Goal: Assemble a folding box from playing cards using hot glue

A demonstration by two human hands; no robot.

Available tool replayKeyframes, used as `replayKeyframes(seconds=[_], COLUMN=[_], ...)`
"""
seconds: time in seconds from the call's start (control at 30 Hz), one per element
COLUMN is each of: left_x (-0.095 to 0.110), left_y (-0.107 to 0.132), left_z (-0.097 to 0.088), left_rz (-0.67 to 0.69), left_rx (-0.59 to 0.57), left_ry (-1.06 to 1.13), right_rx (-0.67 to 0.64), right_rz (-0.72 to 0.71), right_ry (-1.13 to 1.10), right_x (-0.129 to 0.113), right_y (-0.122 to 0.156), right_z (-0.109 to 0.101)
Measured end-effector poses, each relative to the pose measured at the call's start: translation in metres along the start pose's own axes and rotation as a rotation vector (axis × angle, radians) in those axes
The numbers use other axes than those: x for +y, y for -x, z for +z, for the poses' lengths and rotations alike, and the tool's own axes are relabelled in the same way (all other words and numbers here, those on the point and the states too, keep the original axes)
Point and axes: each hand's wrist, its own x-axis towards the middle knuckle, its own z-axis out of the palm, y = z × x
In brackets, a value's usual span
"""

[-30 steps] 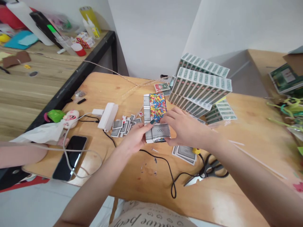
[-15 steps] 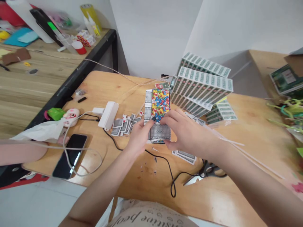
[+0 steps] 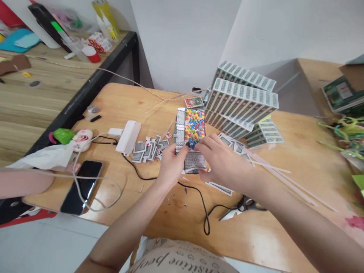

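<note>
- Colourful patterned piece (image 3: 195, 123), flat and longer than wide, sits between both hands over the middle of the wooden counter (image 3: 256, 242); whether it touches the wood cannot be told
- Grey patterned strip (image 3: 180, 117) runs along its left side, and a grey-backed card (image 3: 195, 161) lies across its near end
- Left hand (image 3: 172, 165) is clamped on the left edge of the piece, its dark-nailed thumb pressed on top
- Right hand (image 3: 220, 155) grips the near right part, fingertips on top beside the card and thumb at the near corner; the underside is hidden
- Loose playing cards (image 3: 147, 149) lie overlapping to the left, beside a white block (image 3: 129, 136)
- Scissors (image 3: 244, 206) lie nearer the body, below the right forearm, with a black cable (image 3: 209, 226) looped beside them
- Rows of small green-and-white boxes (image 3: 241, 98) stand stacked beyond the right hand
- Dark phone (image 3: 82, 187) lies at far left, near another person's arm (image 3: 25, 184)
</note>
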Motion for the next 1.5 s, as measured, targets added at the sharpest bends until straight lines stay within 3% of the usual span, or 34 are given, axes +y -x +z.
replayKeyframes(seconds=[0.27,0.83,1.17,1.3,1.5], left_x=[0.003,0.007,0.010,0.013,0.012], left_y=[0.003,0.007,0.008,0.013,0.025], left_z=[0.001,0.004,0.008,0.007,0.003], left_rz=[0.010,0.066,0.089,0.137,0.319], left_rx=[-0.001,0.013,0.048,0.054,0.085], left_ry=[-0.087,-0.158,-0.186,-0.278,-0.449], right_rx=[0.057,0.099,0.097,0.107,0.192], right_rz=[0.050,0.051,0.016,0.045,0.028], right_ry=[-0.115,0.035,-0.029,-0.090,-0.006], right_x=[0.006,-0.001,0.000,0.000,-0.005], right_y=[0.008,0.011,0.010,0.013,0.018], right_z=[0.006,0.002,0.002,0.007,0.017])
